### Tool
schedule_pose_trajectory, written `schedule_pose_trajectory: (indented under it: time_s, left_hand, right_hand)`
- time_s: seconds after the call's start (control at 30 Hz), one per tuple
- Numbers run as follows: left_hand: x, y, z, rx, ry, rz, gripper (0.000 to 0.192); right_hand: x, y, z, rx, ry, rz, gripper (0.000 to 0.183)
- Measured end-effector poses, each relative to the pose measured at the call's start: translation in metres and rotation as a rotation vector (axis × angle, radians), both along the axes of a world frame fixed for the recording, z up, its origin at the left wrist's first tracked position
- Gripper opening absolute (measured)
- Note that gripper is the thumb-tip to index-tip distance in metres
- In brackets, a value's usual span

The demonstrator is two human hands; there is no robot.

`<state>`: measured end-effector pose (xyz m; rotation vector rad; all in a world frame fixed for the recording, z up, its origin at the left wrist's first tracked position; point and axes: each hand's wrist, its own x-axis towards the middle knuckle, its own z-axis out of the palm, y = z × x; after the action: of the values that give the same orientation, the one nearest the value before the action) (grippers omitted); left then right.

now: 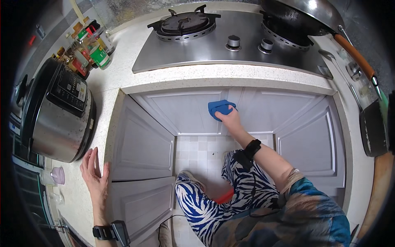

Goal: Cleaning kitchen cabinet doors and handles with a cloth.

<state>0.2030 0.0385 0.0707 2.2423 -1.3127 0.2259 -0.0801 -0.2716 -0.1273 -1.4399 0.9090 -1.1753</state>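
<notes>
A folded blue cloth [218, 108] is gripped in my right hand [229, 117], against the front of a pale grey cabinet door [194, 114] below the hob. Beside it, to the right, is another panelled door [265, 108]. My left hand [96, 176] rests on the edge of the speckled countertop [100, 132] at the left, fingers apart and holding nothing. Just beyond its fingertips stands an electric pressure cooker [58, 123].
Above the doors is a steel gas hob [197, 55], with a wok [293, 18] on its right burner. Seasoning bottles [98, 55] crowd the back left corner. A ladle [342, 74] and a dark pan [373, 129] lie at the right. Something red [225, 197] shows beneath me.
</notes>
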Motion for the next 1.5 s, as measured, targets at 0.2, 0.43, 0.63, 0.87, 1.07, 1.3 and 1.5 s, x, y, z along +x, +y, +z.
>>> schedule_pose_trajectory:
  time_s: [0.2,0.43,0.63,0.87,1.07,1.3,1.5]
  left_hand:
    - [0.003,0.002,-0.004,-0.04,0.038,-0.019,0.05]
    - [0.0,0.001,-0.003,-0.025,0.063,-0.001,0.05]
    - [0.007,0.003,-0.003,0.027,0.045,-0.022,0.05]
    - [0.001,0.002,-0.003,-0.069,0.122,-0.024,0.051]
    - [0.0,0.001,-0.001,-0.032,0.069,-0.028,0.051]
    - [-0.001,0.0,0.001,0.005,0.014,-0.004,0.05]
    - [0.005,0.001,-0.005,-0.036,0.024,-0.02,0.05]
  right_hand:
    - [0.015,-0.006,0.02,0.315,-0.021,-0.265,0.035]
    - [0.018,-0.01,0.018,0.006,0.403,-0.435,0.039]
    - [0.013,-0.011,-0.025,-0.044,0.614,-0.456,0.035]
    - [0.018,-0.01,0.035,-0.293,0.521,-0.521,0.032]
    - [0.023,-0.016,0.007,-0.104,0.508,-0.535,0.03]
    - [-0.014,-0.021,-0.077,-0.057,0.773,-0.442,0.031]
    - [-0.134,-0.059,-0.116,0.149,0.711,-0.325,0.032]
